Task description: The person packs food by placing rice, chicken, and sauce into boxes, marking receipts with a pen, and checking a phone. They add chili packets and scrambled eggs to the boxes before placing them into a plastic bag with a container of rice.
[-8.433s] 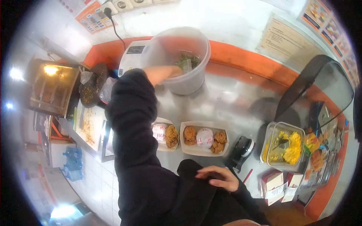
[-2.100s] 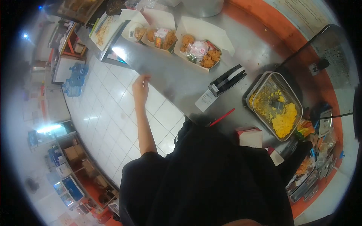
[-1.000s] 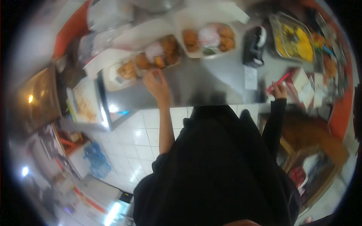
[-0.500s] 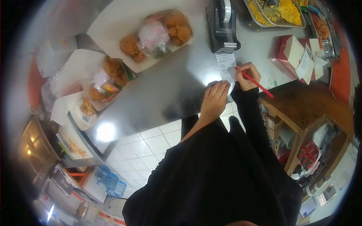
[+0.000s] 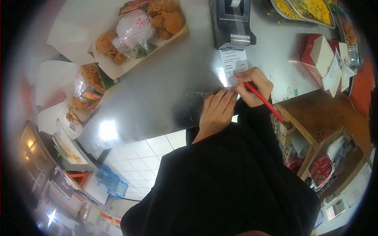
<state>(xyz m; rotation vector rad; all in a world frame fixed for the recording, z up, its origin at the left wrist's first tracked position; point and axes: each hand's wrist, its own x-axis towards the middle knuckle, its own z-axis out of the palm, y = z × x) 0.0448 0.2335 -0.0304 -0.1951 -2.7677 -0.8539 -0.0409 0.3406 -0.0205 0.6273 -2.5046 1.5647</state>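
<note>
My right hand (image 5: 255, 85) grips a red pen (image 5: 264, 102), its tip on a white printed receipt (image 5: 233, 65) that lies on the steel counter (image 5: 165, 94). My left hand (image 5: 218, 111) rests flat on the counter edge beside the slip, fingers together, touching its lower end. The receipt hangs out of a black receipt printer (image 5: 231, 21) just above. An open white box of fried chicken with a bagged rice packet (image 5: 136, 33) sits to the upper left.
Two smaller open food boxes (image 5: 84, 92) stand at the left. A tray of yellow food (image 5: 311, 10) is at the top right, red-and-white cartons (image 5: 321, 55) below it. A wooden shelf unit (image 5: 315, 129) sits right of the counter. White floor tiles lie below.
Since half a second ago the view has shifted closer; my right hand with the pen has moved down the receipt, and my left hand stays pressed beside it.
</note>
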